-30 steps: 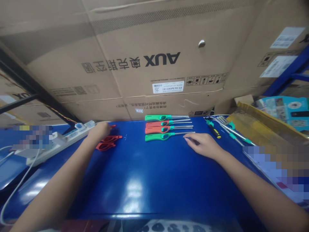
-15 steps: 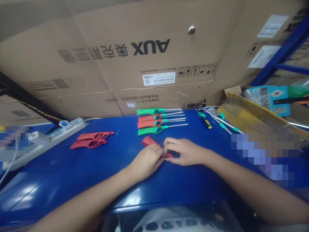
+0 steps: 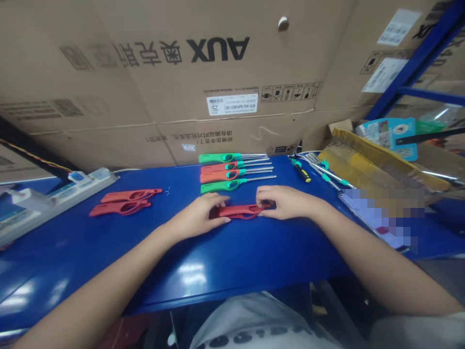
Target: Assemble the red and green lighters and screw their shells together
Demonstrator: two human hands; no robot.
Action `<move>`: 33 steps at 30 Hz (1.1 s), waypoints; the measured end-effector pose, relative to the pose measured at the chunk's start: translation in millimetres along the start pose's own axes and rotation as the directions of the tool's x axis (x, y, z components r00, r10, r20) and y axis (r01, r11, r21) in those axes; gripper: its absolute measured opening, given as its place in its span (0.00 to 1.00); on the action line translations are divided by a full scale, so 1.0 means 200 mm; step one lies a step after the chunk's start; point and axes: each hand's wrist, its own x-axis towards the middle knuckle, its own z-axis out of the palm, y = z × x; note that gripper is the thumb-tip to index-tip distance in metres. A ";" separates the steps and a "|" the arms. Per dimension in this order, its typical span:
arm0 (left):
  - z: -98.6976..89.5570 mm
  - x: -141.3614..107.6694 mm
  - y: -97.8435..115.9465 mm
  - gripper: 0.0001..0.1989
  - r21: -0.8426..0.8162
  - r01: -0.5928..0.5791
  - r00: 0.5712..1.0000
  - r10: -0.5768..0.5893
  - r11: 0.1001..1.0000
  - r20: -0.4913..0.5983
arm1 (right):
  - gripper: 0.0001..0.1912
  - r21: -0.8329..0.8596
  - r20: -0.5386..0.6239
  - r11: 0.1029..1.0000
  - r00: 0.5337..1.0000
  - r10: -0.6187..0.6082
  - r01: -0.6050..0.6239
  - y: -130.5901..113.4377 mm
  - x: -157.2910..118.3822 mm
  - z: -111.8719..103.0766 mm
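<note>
A red lighter handle [image 3: 240,210] with no metal tube showing lies crosswise low over the blue table, between my two hands. My left hand [image 3: 198,212] curls its thumb and fingers around the handle's left end. At the other end, my right hand [image 3: 283,202] pinches the narrow tip, which the fingers partly cover. Just beyond is a stack of long-necked lighters: a green lighter [image 3: 221,185] in front, orange-red ones [image 3: 216,176] behind it, and another green lighter [image 3: 214,158] at the back, all with metal tubes pointing right. Two more red handles [image 3: 119,208] rest to the left, without tubes.
A white power strip [image 3: 76,196] runs along the left. Metal tubes with teal ends [image 3: 332,182] and a yellow-black screwdriver [image 3: 303,173] lie right of the lighters. Farther right are a yellow-taped bag [image 3: 378,165] and a partly blurred phone [image 3: 363,213]. A large cardboard box [image 3: 145,106] stands behind.
My left hand has shifted left along the red handle and its grip has loosened, uncovering the handle's middle. The handle has turned from slanting to nearly level. The camera view has shifted slightly.
</note>
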 end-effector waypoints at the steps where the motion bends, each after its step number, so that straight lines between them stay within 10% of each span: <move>1: 0.01 -0.01 0.00 0.21 -0.020 -0.002 1.000 0.002 1.000 0.008 | 0.08 -0.011 -0.011 1.000 1.000 0.005 -0.005 0.01 0.00 0.00; 13: 0.13 -0.08 0.00 0.21 -0.106 0.030 0.984 -0.048 0.994 -0.174 | 0.14 -0.102 -0.178 0.995 0.984 -0.005 -0.014 0.06 0.02 0.02; 23: 0.14 -0.09 -0.01 0.24 -0.075 -0.008 0.980 -0.007 0.997 -0.198 | 0.15 -0.115 -0.558 0.960 0.816 0.151 -0.257 0.11 -0.04 -0.08; 28: 0.15 -0.07 -0.05 0.22 -0.103 -0.021 0.974 -0.003 0.994 -0.227 | 0.19 0.017 -0.208 1.000 0.978 0.017 -0.014 0.01 -0.01 -0.02; 33: 0.12 -0.06 -0.05 0.21 -0.095 -0.031 0.964 0.005 0.995 -0.267 | 0.23 -0.014 -0.016 0.999 0.999 -0.037 0.037 -0.05 0.03 0.08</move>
